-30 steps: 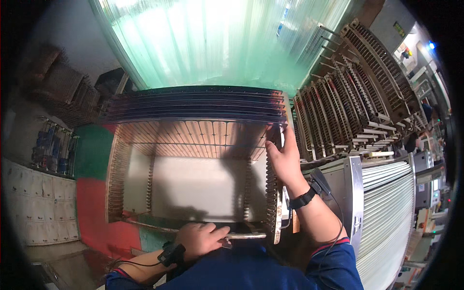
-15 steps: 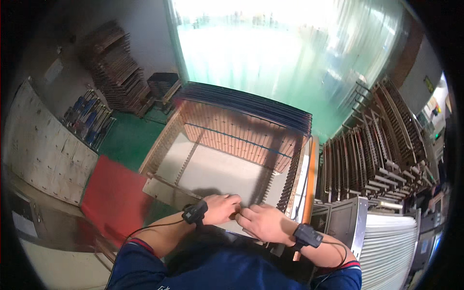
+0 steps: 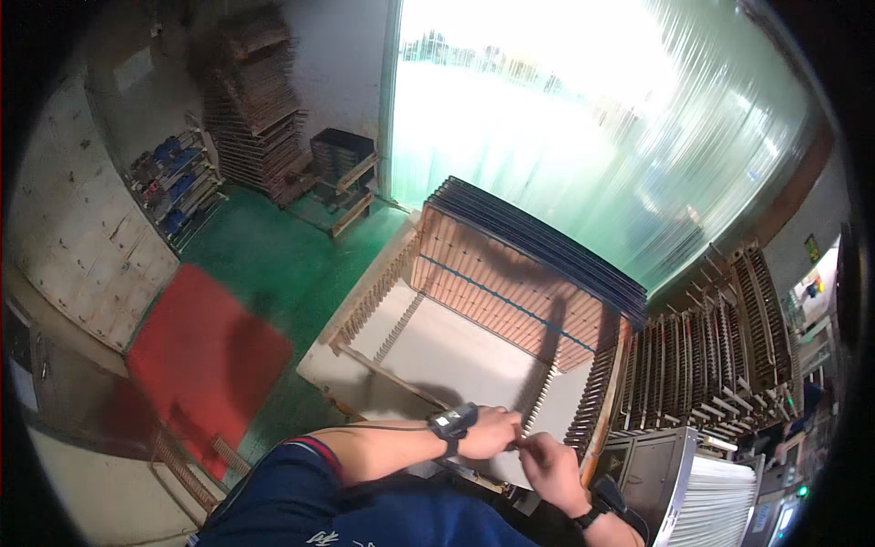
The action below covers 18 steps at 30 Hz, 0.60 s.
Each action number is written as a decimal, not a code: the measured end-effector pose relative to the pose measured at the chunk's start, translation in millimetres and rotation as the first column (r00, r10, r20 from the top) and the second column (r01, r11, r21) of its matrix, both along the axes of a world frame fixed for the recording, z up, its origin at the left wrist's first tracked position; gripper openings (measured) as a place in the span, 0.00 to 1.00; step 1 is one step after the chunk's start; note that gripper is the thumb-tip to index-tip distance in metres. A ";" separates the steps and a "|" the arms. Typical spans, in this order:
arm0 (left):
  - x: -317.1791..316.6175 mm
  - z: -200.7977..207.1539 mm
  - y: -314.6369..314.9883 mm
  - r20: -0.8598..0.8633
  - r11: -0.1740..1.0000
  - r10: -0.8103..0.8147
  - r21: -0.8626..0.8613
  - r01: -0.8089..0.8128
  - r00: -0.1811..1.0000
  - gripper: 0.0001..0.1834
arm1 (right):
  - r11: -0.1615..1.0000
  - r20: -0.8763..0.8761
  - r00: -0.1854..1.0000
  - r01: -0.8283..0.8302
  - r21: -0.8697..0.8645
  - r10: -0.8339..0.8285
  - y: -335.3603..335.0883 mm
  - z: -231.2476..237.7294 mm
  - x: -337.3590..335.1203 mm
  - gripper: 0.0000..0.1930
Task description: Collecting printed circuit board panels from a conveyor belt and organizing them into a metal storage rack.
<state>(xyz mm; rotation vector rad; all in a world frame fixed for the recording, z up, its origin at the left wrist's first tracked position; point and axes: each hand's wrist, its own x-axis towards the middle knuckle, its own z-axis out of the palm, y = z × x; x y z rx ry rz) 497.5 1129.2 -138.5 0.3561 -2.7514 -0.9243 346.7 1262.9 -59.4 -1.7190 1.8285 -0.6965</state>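
Observation:
My left hand (image 3: 490, 432) and my right hand (image 3: 551, 467) meet over the near right part of a slotted rack (image 3: 372, 365). The fingers of both are pinched together, almost touching; whatever lies between them is too small or hidden to tell. Below them spreads the rack's white base (image 3: 456, 342), crossed by toothed strips (image 3: 399, 330). Upright at the rack's far end stands a stack of thin panels (image 3: 538, 246), dark along the top edges, with a brownish, grid-marked face and a blue line across it.
Right of the rack are a row of toothed racks (image 3: 702, 360) and a metal cabinet (image 3: 649, 469) beside stacked white sheets (image 3: 706, 497). A red mat (image 3: 200, 351) lies on the green floor (image 3: 301, 264) at left. Plastic strip curtains (image 3: 565, 118) hang behind.
My view has turned, so the rack appears farther right and tilted. Both hands have shifted right along the rack's near side, fingers still close together.

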 end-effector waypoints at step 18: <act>-17.6 -31.7 -12.1 -0.083 0.975 -0.134 0.165 0.146 0.988 0.08 | 0.352 0.547 0.135 0.881 0.315 -0.827 -17.9 -28.4 83.7 0.03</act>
